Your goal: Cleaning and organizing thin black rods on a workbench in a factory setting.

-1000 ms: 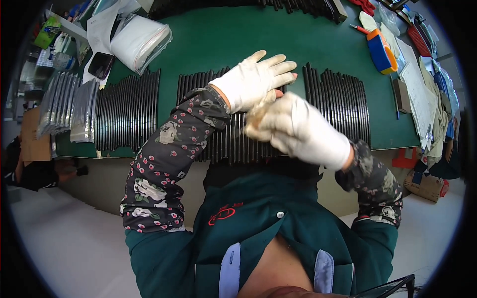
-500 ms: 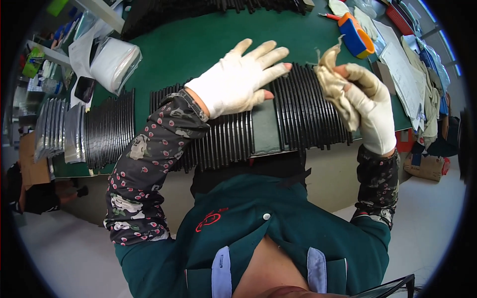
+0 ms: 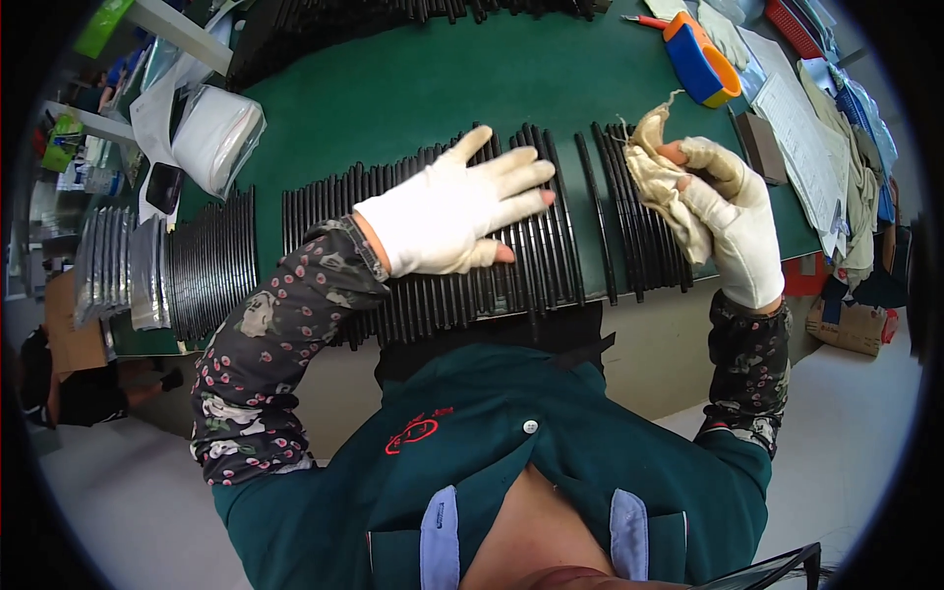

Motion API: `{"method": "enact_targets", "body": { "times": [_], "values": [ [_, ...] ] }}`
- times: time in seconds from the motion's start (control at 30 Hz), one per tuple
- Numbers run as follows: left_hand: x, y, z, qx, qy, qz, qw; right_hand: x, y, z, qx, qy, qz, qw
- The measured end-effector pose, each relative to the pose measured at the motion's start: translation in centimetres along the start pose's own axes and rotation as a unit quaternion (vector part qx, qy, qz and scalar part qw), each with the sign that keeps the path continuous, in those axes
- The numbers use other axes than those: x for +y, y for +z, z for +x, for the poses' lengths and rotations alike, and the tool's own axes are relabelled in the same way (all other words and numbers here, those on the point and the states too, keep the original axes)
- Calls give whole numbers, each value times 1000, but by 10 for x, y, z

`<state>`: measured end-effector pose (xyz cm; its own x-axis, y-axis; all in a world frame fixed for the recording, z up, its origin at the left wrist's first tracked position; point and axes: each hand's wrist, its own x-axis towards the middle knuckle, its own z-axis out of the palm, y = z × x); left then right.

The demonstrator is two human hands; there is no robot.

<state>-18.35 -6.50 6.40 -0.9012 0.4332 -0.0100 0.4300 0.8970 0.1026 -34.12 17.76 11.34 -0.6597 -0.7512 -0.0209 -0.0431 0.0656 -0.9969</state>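
Note:
Many thin black rods point(image 3: 433, 300) lie side by side across the near part of the green table. My left hand point(image 3: 457, 202), in a white glove with bare thumb and finger tips, rests flat over them with fingers spread. Toward the right, a smaller group of the same rods point(image 3: 639, 226) lies past a narrow green gap, with one rod point(image 3: 595, 216) apart in it. Above that group my right hand point(image 3: 728, 206), gloved too, pinches a crumpled beige cloth point(image 3: 669, 197) between thumb and fingers.
At the left lie another row of rods point(image 3: 211, 265), rods in clear bags point(image 3: 103, 261), a phone point(image 3: 164, 187) and a white plastic-wrapped pack point(image 3: 221, 138). A dark pile of rods point(image 3: 324, 34) lies at the back. An orange and blue tape dispenser point(image 3: 700, 64) stands back right, near papers point(image 3: 801, 138).
My left hand has moved slightly left and nearer. Rods beneath it have shifted left from the right-hand group, closing the former gap and leaving a new one farther right. My right hand has barely moved.

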Motion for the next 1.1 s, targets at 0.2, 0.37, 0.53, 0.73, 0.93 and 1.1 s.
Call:
{"method": "enact_targets", "body": {
  "times": [0.2,0.37,0.53,0.73,0.93,1.1],
  "values": [
    [-20,7,27,111,-70,11,991,-4,29,15,-147,-111,-184,965],
    [-21,22,36,77,-82,47,993,53,90,17,-225,-378,-283,852],
    [-19,22,34,94,-89,29,991,28,94,-29,-541,-268,-215,767],
    [-22,16,35,36,-83,106,990,49,107,32,-284,-399,-251,835],
    [-17,22,35,92,-95,35,991,27,93,1,-472,-321,-155,807],
    [-22,22,35,74,-86,79,990,52,102,8,-304,-366,-223,851]
  ]
}}
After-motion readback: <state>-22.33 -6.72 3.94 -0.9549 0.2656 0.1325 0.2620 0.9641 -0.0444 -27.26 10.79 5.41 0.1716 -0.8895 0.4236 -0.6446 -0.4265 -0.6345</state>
